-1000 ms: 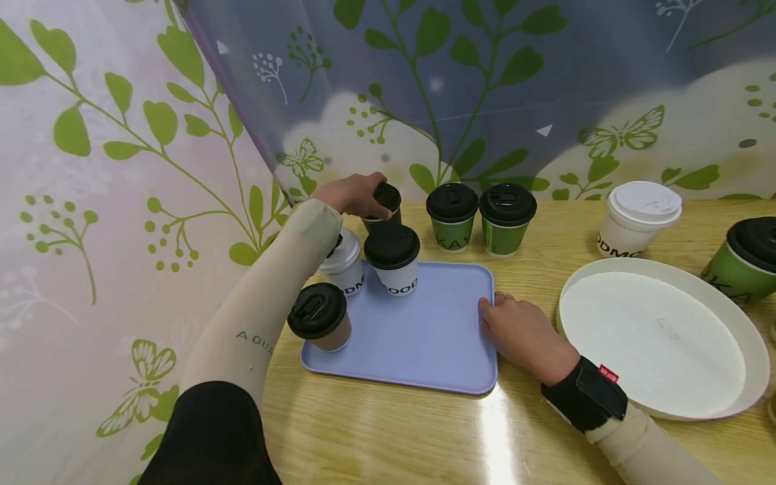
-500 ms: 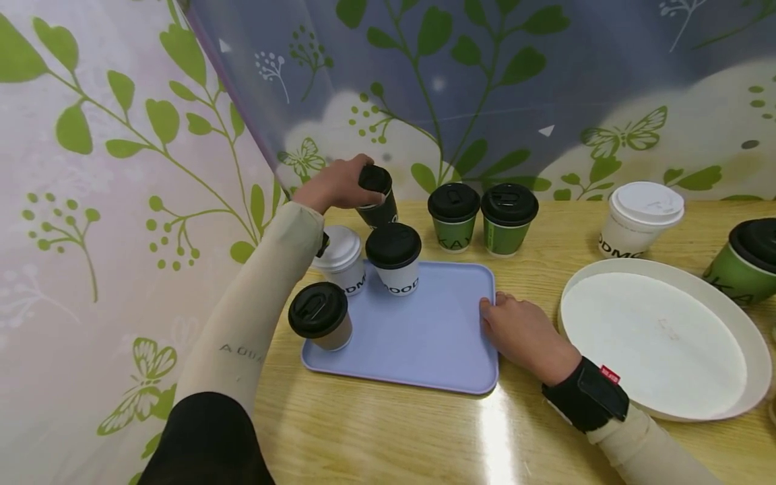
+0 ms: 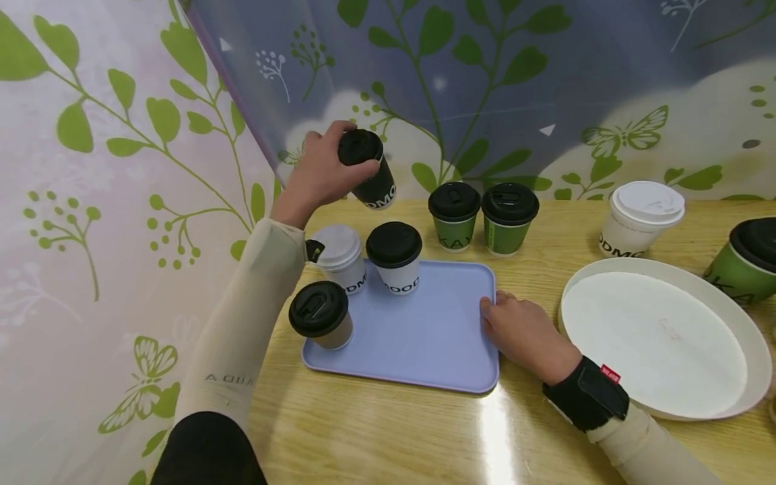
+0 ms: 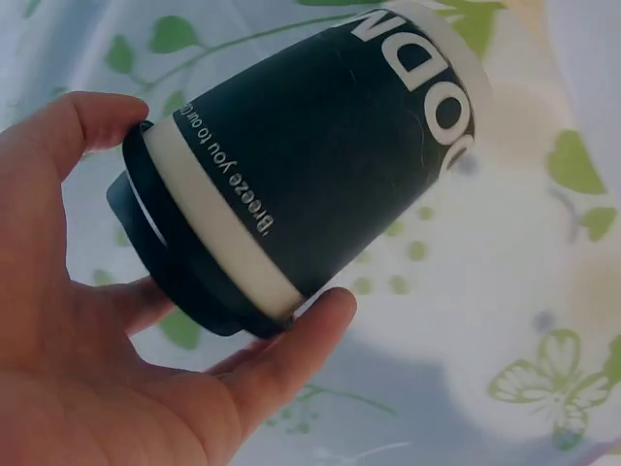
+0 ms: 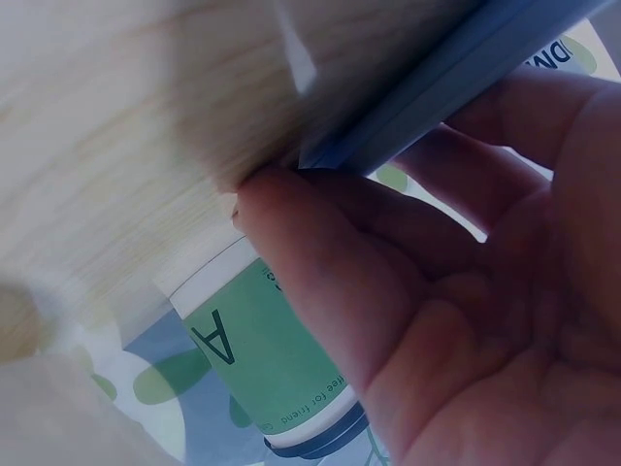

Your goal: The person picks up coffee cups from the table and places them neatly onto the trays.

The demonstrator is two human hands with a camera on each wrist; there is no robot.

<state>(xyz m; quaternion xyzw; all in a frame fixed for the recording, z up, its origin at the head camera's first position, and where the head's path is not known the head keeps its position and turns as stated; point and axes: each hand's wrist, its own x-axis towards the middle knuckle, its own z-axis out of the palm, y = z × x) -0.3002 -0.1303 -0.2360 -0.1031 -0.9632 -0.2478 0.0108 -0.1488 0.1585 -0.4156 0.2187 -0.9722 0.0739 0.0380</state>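
Observation:
My left hand [image 3: 327,165] holds a black paper coffee cup [image 3: 377,183] by its black lid, thumb and fingers spread round the rim. The cup hangs slightly tilted, behind the tray's back left corner; the left wrist view shows white lettering on its side [image 4: 310,146]. With my right hand [image 3: 524,333] I grip the right edge of a lilac rectangular tray [image 3: 418,343], thumb on top and fingers below the rim. Along the tray's left part stand a white cup with a white lid [image 3: 341,256], a white cup with a black lid [image 3: 394,256] and a brown cup [image 3: 321,316].
Behind the tray stand two green cups with black lids, the left one [image 3: 453,222] close beside the right one [image 3: 508,225]. A round white tray [image 3: 661,343] lies right of my right hand, with a white cup [image 3: 636,222] and a green cup [image 3: 742,266] behind it. Leaf-patterned cloth [image 3: 461,101] borders the table.
My left hand has lifted the black cup from behind the white cups, moving it up and slightly left. The right hand and the tray stay where they were.

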